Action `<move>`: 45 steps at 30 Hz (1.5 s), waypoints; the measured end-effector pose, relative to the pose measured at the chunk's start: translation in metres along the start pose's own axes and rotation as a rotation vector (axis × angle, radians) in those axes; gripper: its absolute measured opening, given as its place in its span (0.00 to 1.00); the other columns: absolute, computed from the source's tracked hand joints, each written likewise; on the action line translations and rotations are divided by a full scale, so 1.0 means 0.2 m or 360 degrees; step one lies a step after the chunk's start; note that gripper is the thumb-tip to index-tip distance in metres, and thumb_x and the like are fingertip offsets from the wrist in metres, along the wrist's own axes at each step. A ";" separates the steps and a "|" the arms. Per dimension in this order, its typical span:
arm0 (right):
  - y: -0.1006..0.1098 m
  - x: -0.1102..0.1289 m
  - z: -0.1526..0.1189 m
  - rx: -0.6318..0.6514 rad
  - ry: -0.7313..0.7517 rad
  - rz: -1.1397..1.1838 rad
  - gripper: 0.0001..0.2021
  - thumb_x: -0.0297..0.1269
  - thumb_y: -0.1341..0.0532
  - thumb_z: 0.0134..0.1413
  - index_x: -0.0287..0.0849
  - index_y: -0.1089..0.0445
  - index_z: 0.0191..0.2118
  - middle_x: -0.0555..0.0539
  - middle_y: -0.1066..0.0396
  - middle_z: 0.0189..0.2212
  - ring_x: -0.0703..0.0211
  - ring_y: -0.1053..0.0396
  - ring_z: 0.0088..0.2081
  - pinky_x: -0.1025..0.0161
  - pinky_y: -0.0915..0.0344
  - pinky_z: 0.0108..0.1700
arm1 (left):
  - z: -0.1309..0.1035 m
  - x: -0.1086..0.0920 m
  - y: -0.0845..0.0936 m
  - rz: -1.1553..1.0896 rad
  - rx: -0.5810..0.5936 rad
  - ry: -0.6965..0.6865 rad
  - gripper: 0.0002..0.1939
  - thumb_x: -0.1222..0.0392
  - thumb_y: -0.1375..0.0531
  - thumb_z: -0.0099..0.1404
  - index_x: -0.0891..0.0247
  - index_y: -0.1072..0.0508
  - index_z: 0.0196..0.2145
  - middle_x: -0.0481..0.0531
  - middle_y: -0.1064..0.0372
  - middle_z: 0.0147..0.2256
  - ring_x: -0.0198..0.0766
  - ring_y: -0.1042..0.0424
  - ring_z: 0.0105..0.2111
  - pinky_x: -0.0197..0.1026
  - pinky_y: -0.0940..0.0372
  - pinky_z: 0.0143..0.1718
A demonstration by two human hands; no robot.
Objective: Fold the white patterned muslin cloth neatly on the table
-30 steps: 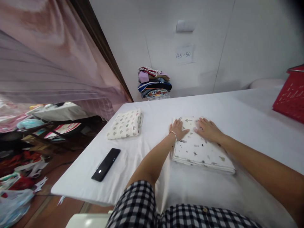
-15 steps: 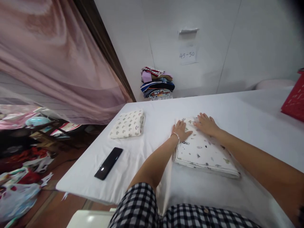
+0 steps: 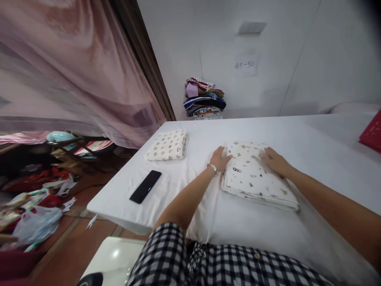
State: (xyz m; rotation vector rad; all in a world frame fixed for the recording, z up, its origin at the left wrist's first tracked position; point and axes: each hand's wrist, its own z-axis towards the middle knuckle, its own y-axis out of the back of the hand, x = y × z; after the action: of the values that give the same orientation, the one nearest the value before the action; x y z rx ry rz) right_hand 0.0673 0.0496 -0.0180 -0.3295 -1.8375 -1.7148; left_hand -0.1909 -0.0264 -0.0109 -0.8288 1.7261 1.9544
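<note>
A folded white blanket (image 3: 256, 174) with small printed figures lies flat in several layers in front of me. My left hand (image 3: 219, 158) is at its upper left edge, fingers along the side and thumb stretched towards the top. On the opposite side, my right hand (image 3: 275, 161) touches the upper right edge with its fingers apart and its fingertips over the cloth. Neither hand lifts the blanket. Further left lies a second folded cloth (image 3: 166, 146), white with a grey print, and nearer to me a black phone (image 3: 145, 186).
The white-covered table (image 3: 196, 139) reaches to a wall. A stack of folded clothes (image 3: 205, 98) stands behind its far edge. A red box-like object (image 3: 372, 133) sits at the far right. Pink curtains (image 3: 98, 71) hang at the left, above bags (image 3: 38, 222) on the floor.
Both hands have slid outward from the top of the blanket to its left and right edges. The view has shifted slightly, and the blanket still lies flat.
</note>
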 end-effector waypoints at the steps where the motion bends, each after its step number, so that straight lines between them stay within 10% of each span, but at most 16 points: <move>1: 0.02 -0.03 -0.07 -0.0040 -0.0114 0.0189 0.35 0.56 0.48 0.53 0.40 0.44 0.62 0.38 0.51 0.64 0.41 0.52 0.63 0.45 0.52 0.62 | -0.06 0.02 0.02 -0.0075 -0.0020 0.0094 0.32 0.48 0.44 0.62 0.63 0.43 0.60 0.59 0.49 0.62 0.45 0.43 0.59 0.44 0.47 0.59; 5: 0.08 -0.13 -0.31 -0.0011 -0.0566 0.0909 0.39 0.55 0.42 0.49 0.41 0.47 0.64 0.37 0.48 0.63 0.43 0.45 0.61 0.53 0.42 0.58 | -0.30 0.05 0.04 -0.0264 0.0019 0.0294 0.27 0.49 0.43 0.62 0.63 0.37 0.56 0.57 0.33 0.51 0.42 0.29 0.45 0.42 0.37 0.49; 12: 0.12 -0.22 -0.54 0.0212 -0.0624 0.1165 0.39 0.54 0.39 0.47 0.46 0.48 0.63 0.33 0.36 0.55 0.42 0.31 0.49 0.56 0.29 0.39 | -0.46 -0.02 -0.01 -0.0450 0.0154 0.0355 0.30 0.46 0.39 0.58 0.63 0.36 0.55 0.57 0.32 0.50 0.44 0.29 0.45 0.42 0.35 0.47; 19: 0.18 -0.08 -0.55 -0.0160 0.0032 -0.0067 0.26 0.51 0.43 0.49 0.44 0.34 0.52 0.38 0.32 0.51 0.44 0.30 0.42 0.52 0.34 0.43 | -0.49 0.03 -0.03 -0.0858 0.0053 0.0490 0.22 0.59 0.37 0.58 0.64 0.34 0.50 0.58 0.33 0.51 0.40 0.29 0.45 0.40 0.33 0.44; 27: -0.05 0.43 -0.58 0.0341 0.0849 0.0172 0.12 0.44 0.48 0.57 0.48 0.29 0.34 0.48 0.27 0.35 0.55 0.31 0.35 0.59 0.34 0.35 | -0.57 0.02 -0.02 -0.1327 0.0018 0.0662 0.07 0.63 0.35 0.55 0.65 0.31 0.27 0.47 0.31 0.26 0.33 0.29 0.29 0.38 0.29 0.32; 45: -0.23 0.48 -0.56 0.0281 0.1026 -0.0012 0.14 0.41 0.53 0.62 0.46 0.33 0.32 0.48 0.31 0.32 0.56 0.32 0.35 0.58 0.35 0.36 | -0.60 0.09 -0.02 -0.1279 0.0192 0.0462 0.09 0.61 0.34 0.53 0.68 0.29 0.23 0.52 0.29 0.34 0.31 0.30 0.29 0.34 0.30 0.28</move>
State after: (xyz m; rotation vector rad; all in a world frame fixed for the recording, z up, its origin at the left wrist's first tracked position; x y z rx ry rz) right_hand -0.0063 -0.0857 -0.0010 0.2778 -1.4823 -1.4218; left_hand -0.1810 -0.1448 -0.0335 -1.5199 1.3115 1.2208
